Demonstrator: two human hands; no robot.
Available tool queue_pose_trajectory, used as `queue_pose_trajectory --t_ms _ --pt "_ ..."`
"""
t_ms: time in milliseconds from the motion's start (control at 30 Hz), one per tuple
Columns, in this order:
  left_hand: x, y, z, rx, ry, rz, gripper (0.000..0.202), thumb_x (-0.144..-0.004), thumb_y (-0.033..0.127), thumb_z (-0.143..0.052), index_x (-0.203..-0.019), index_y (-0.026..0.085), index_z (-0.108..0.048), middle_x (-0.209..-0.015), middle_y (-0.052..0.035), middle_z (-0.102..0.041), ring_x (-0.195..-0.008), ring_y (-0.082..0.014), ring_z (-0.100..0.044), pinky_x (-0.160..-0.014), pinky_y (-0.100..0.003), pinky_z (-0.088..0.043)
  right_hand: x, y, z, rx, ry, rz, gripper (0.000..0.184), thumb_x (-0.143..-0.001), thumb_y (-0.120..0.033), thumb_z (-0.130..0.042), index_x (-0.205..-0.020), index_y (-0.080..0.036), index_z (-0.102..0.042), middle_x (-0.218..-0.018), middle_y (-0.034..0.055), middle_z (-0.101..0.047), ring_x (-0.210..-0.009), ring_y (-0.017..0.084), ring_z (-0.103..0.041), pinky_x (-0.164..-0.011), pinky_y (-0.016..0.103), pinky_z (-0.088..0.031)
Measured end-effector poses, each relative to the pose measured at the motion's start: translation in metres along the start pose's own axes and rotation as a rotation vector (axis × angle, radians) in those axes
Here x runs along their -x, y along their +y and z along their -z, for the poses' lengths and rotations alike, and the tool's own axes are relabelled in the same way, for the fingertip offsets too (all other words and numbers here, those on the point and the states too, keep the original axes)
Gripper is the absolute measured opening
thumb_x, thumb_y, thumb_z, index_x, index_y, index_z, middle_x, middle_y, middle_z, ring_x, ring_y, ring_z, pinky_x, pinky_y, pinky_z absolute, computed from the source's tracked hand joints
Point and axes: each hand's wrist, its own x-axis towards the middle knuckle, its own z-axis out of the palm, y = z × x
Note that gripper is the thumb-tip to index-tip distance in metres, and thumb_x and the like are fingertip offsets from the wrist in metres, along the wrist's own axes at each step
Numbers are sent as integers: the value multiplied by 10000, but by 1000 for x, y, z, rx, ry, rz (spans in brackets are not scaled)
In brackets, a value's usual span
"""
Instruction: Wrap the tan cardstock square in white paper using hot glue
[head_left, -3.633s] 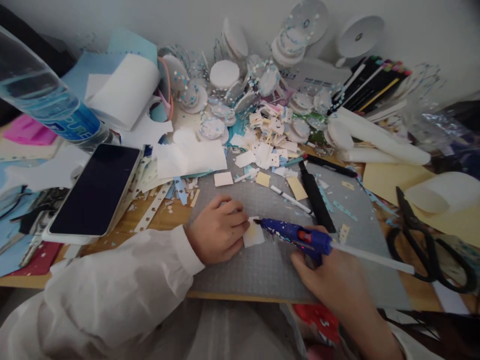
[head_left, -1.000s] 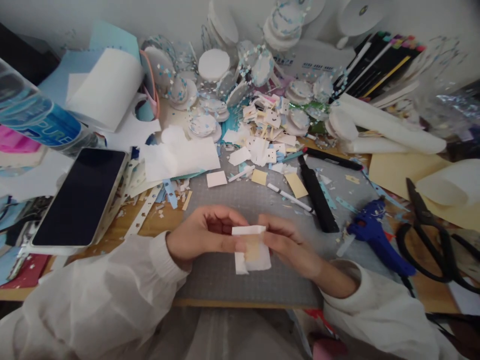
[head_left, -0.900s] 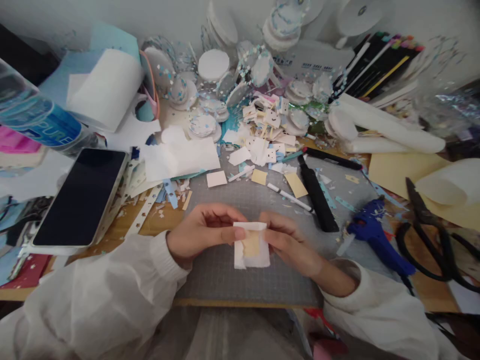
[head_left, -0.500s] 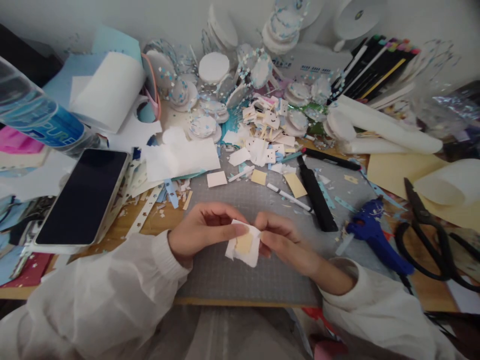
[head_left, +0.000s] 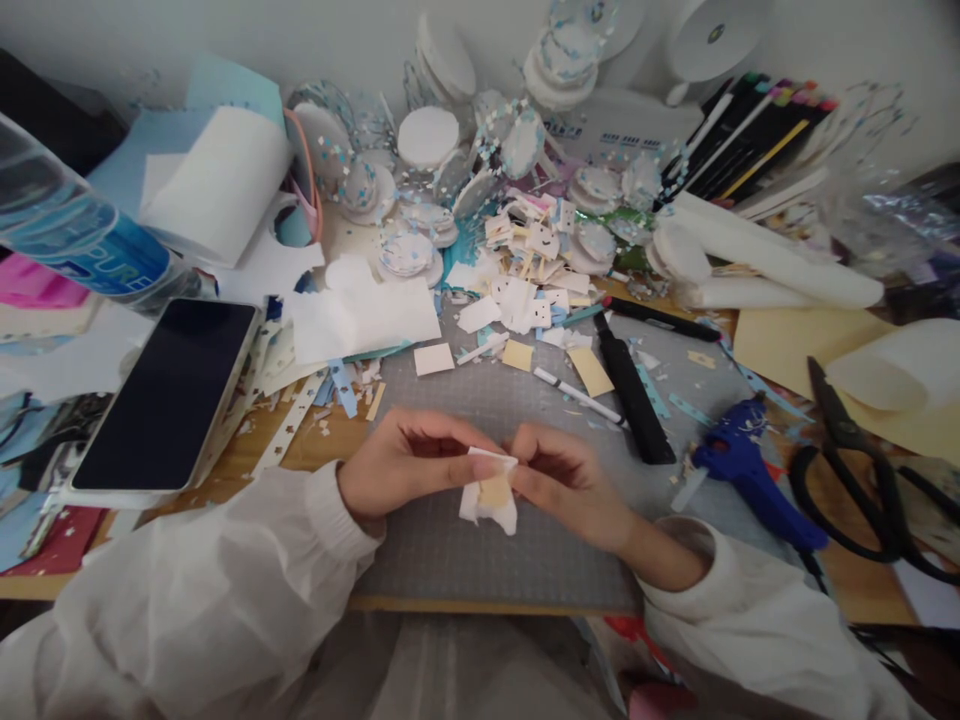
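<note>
Between my two hands, above the grey cutting mat (head_left: 420,560), is a small piece of white paper (head_left: 504,514) with a pale yellow paper piece (head_left: 493,490) lying against it. My left hand (head_left: 424,460) pinches its upper part, thumb on the near side. At the right edge, the thumb and fingers of my right hand (head_left: 570,485) close on the same white paper. The top edge of the paper looks folded over, and its lower edge hangs ragged. Some of my fingertips are hidden behind it.
Beyond my hands lie yellow paper squares (head_left: 517,354), a white pen (head_left: 577,396) and a black marker-like stick (head_left: 634,395). To the right are a blue glue gun (head_left: 757,480) and black scissors (head_left: 847,450). A phone (head_left: 165,395) and water bottle (head_left: 90,230) stand left.
The white paper's top edge has been turned over toward me, so less of the yellow piece shows. My right hand has moved slightly left, closer to my left hand.
</note>
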Motion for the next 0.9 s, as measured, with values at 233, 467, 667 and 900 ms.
queue_pose_trajectory --t_ms 233,467,667,900 --pt "0 0 -1 -42 -6 -31 144 -689 166 -782 -833 175 -776 -765 -52 -759 -664 -125 -683 -629 -182 -550 -2 -4 0 66 29 5 350 -826 -467 -604 -660 -203 -444 -573 -57 -397 -514 79 -326 -464 216 -260" --pt "0 1 -1 -119 -20 -90 138 -677 176 -796 -813 167 -778 -741 -67 -755 -644 -142 -680 -635 -221 -548 -2 1 1 132 27 2 352 -816 -463 -616 -654 -201 -447 -579 -56 -399 -531 82 -336 -467 215 -274" --pt "0 1 -2 -117 -2 -98 144 -662 183 -802 -803 161 -778 -755 -80 -758 -649 -155 -686 -628 -231 -559 -2 3 0 112 50 58 292 -823 -398 -636 -715 -210 -441 -634 -56 -402 -555 84 -362 -488 212 -312" --pt "1 4 -4 -113 44 -22 139 -606 136 -811 -739 159 -778 -699 -68 -747 -593 -138 -653 -580 -216 -544 1 -3 2 135 103 253 155 -855 -336 -616 -907 -249 -499 -776 -23 -454 -640 107 -437 -558 242 -384"
